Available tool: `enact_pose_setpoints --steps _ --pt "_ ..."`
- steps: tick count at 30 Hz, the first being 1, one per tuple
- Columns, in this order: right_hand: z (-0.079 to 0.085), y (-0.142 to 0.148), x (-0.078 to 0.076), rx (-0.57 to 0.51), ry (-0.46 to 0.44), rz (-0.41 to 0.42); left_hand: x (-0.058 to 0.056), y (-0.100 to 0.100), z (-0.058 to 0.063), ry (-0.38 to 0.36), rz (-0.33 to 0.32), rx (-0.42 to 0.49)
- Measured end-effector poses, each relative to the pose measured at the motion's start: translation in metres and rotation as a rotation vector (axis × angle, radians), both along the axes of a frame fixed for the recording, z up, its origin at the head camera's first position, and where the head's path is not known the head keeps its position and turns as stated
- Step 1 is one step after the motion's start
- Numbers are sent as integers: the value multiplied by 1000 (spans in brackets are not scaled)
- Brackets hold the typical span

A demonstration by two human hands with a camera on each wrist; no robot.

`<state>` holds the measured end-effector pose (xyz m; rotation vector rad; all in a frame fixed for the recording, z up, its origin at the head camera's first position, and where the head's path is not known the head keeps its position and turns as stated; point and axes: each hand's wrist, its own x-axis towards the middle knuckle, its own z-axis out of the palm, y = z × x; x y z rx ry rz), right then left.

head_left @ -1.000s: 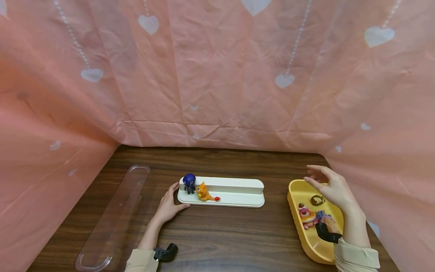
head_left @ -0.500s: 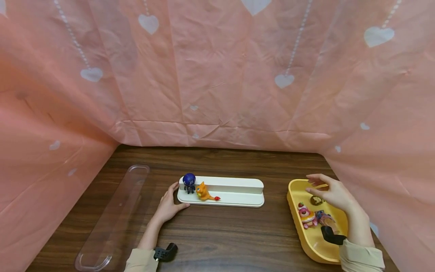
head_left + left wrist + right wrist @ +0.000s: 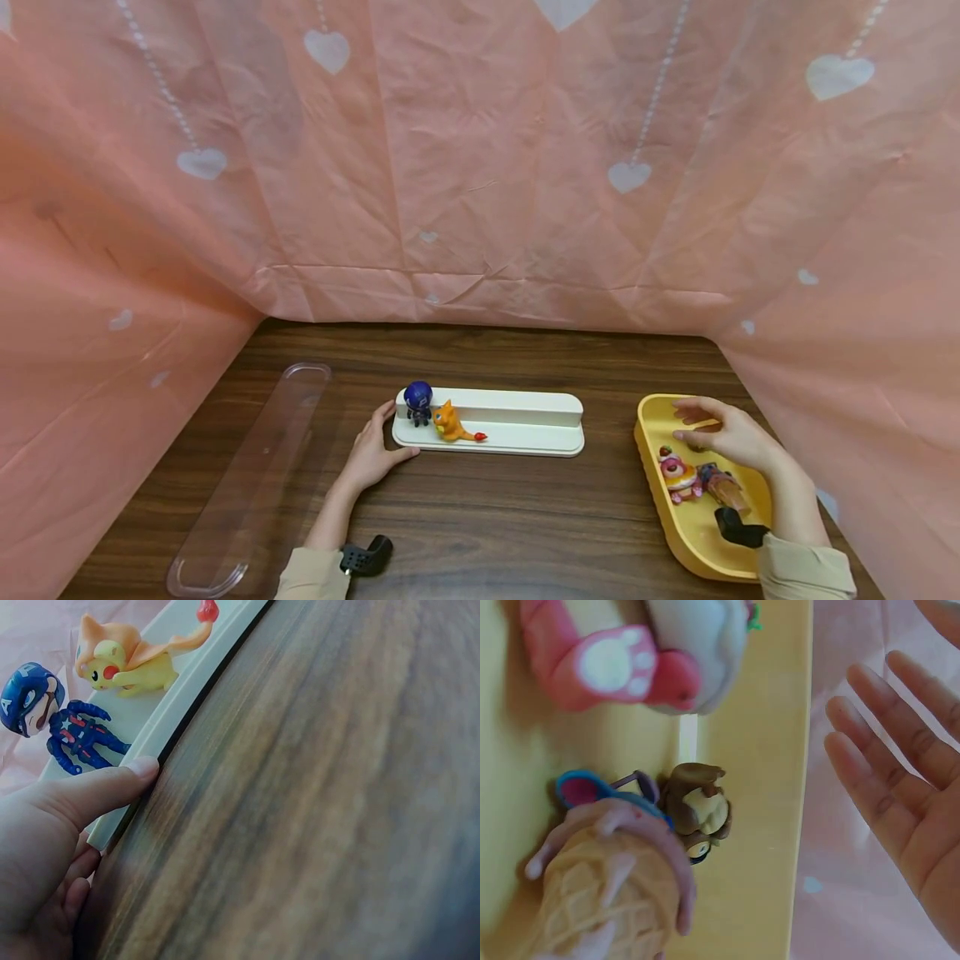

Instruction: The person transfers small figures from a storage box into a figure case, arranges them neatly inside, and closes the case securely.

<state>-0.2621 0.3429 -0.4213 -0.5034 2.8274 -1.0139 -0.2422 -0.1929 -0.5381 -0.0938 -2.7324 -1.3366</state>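
Note:
My left hand (image 3: 371, 452) holds the left end of a white stepped display stand (image 3: 517, 437). In the left wrist view its thumb (image 3: 112, 787) lies on the stand's front edge, with the fingers round the end. On the stand are a figurine in a blue helmet (image 3: 82, 724) and a yellow figurine in an orange hooded cape (image 3: 139, 664). My right hand (image 3: 738, 437) hovers over the far end of a yellow tray (image 3: 693, 554), fingers apart and holding nothing. Inside the tray lie a pink bear figurine (image 3: 678, 479), an ice-cream-cone figurine (image 3: 615, 885) and a small brown figurine (image 3: 699, 806).
A long clear plastic cover (image 3: 251, 483) lies on the wooden table (image 3: 517, 525) at the left. Pink cloth (image 3: 480, 167) with white hearts hangs behind the table and along both sides.
My right hand has lowered toward the far end of the tray and moved slightly nearer, now covering most of the brown figurine in the head view. The left hand and stand have stayed put.

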Motion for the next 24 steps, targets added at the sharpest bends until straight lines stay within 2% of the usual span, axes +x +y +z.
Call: enact_pose_setpoints --steps 5,9,15,24 --pt "-10 2 -5 -45 -39 109 0 0 0 5 2 4" --pt "-15 6 -9 -55 -105 190 -1 1 -1 2 3 7" --pt "-20 13 -10 -98 -195 263 0 1 0 -5 5 14" --pt "-33 16 -15 -158 -353 329 0 -1 -1 0 7 7"
